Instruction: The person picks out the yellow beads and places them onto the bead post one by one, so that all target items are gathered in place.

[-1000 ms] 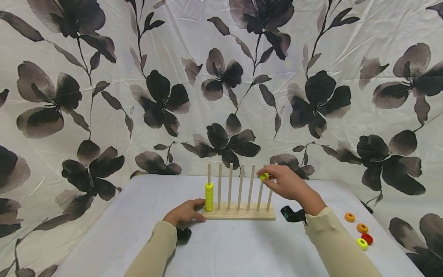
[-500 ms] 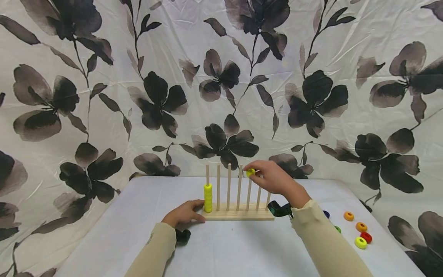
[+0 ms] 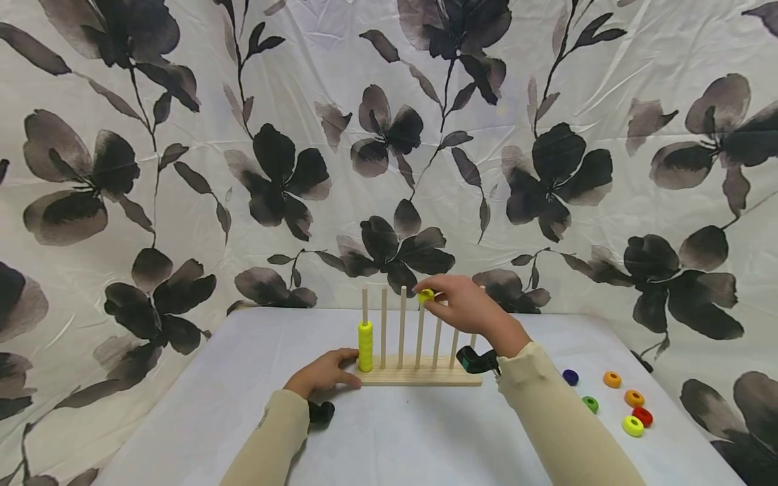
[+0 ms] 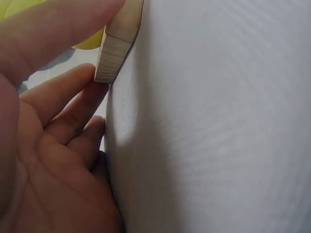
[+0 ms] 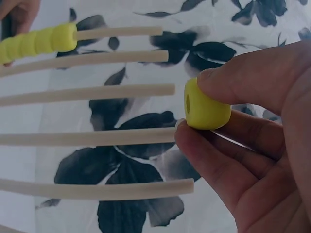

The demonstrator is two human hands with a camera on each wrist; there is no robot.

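Observation:
My right hand (image 3: 464, 304) pinches a yellow bead (image 5: 209, 104) between thumb and fingertips. The bead's hole shows on the side facing the pegs, just beyond the tips of the third and fourth pegs from the left. Below it stands a wooden peg rack (image 3: 425, 381) with several upright pegs (image 5: 87, 94) in a row. A stack of yellow beads (image 3: 365, 347) fills the lower part of the leftmost peg; the other visible pegs are bare. My left hand (image 3: 325, 372) holds the left end of the rack's base (image 4: 112, 58) between thumb and fingers.
On the white table (image 3: 200, 418), loose beads lie to the right: a blue bead (image 3: 570, 376), a green bead (image 3: 590, 404), two orange beads (image 3: 612, 379), a red bead (image 3: 643, 416) and a yellow one (image 3: 633, 426). A floral cloth (image 3: 365, 54) hangs behind the table.
My right hand has carried the yellow bead leftward above the pegs and slightly up. The blue and green beads have come out from behind the right arm. The left hand stays at the rack.

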